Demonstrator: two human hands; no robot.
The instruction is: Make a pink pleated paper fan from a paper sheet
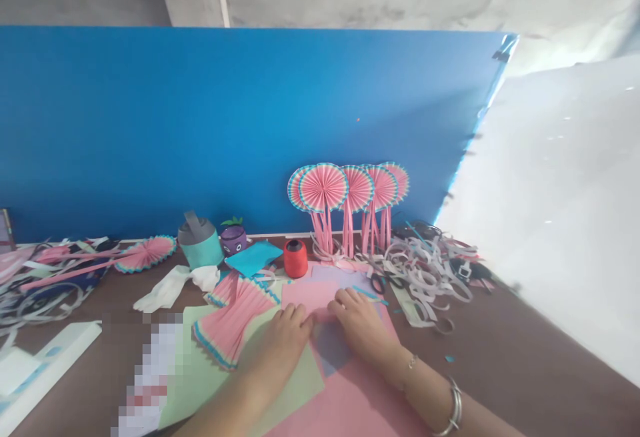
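My left hand (290, 330) and my right hand (357, 323) are close together over a pink paper sheet (307, 295). Each has bent fingers, pressed together at the sheet's near edge; the fingertips are partly hidden. Between my wrists, a greyish-blue sheet (333, 350) shows, with more pink paper (350, 397) nearer to me. Left of my left hand lies a pleated pink paper strip (233, 323) with blue-trimmed ends, pinched narrow in the middle. It rests on light green paper (200, 363).
Pink pleated round fans (324, 187) stand against the blue board (225, 123). A red thread spool (295, 259), blue paper (254, 257), turquoise container (200, 243) and purple cup (233, 239) line the back. Scissors (377, 283) and tangled white strips (425, 267) lie right.
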